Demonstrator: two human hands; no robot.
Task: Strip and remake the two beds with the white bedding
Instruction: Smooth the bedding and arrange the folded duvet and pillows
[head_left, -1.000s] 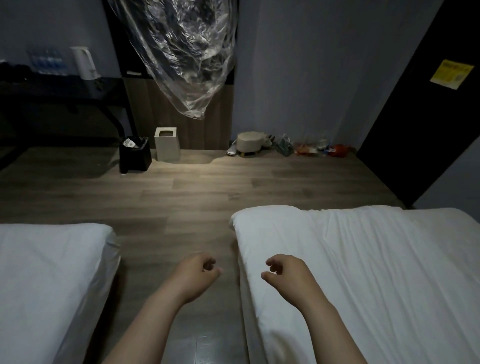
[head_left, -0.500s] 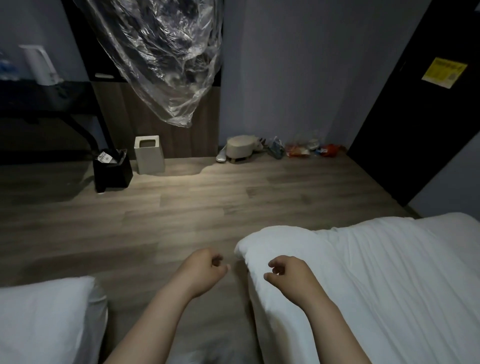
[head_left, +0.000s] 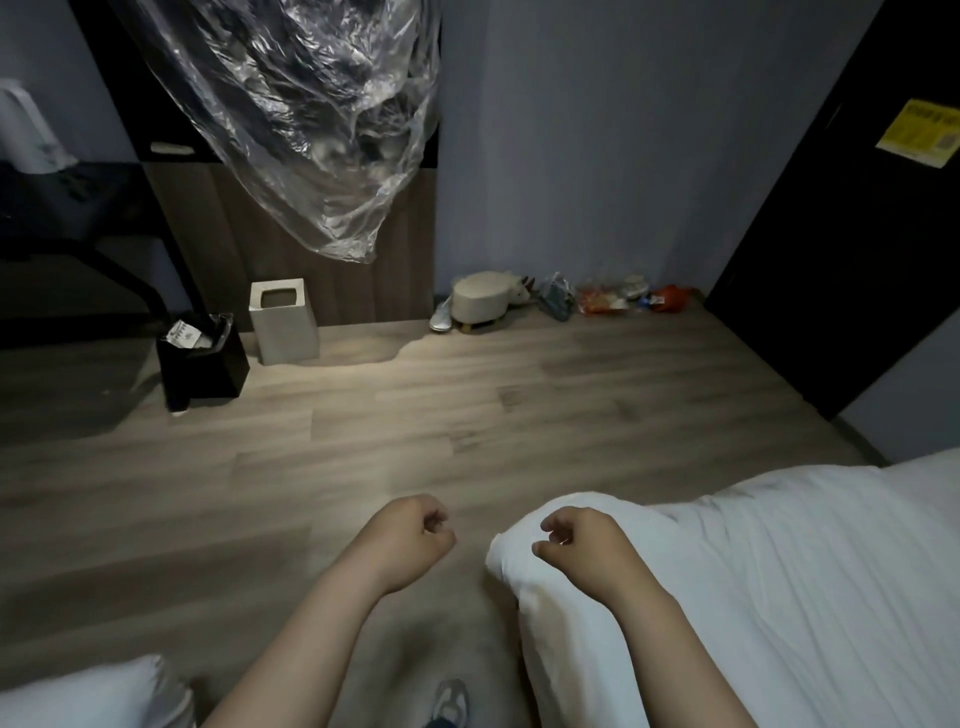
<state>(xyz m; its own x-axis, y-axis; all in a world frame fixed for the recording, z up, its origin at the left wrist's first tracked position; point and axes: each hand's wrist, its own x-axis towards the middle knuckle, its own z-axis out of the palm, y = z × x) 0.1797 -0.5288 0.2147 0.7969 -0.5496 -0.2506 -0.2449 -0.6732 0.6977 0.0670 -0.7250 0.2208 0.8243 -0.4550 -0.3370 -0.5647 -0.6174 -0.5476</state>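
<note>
Over the last second the person had moved along the gap between the two beds, so the left bed (head_left: 78, 696) shrank to a corner at the near left. The far left corner of the right bed (head_left: 779, 597) came under the right hand (head_left: 582, 551), which suggested its white bedding would be taken up next. That hand and the left hand (head_left: 410, 540), over the floor (head_left: 467, 426), stayed loosely curled and held nothing. There were two beds, two hands, one black bin (head_left: 202, 364), one pale bin (head_left: 284, 322) and one stool (head_left: 480, 299) by the far wall.
</note>
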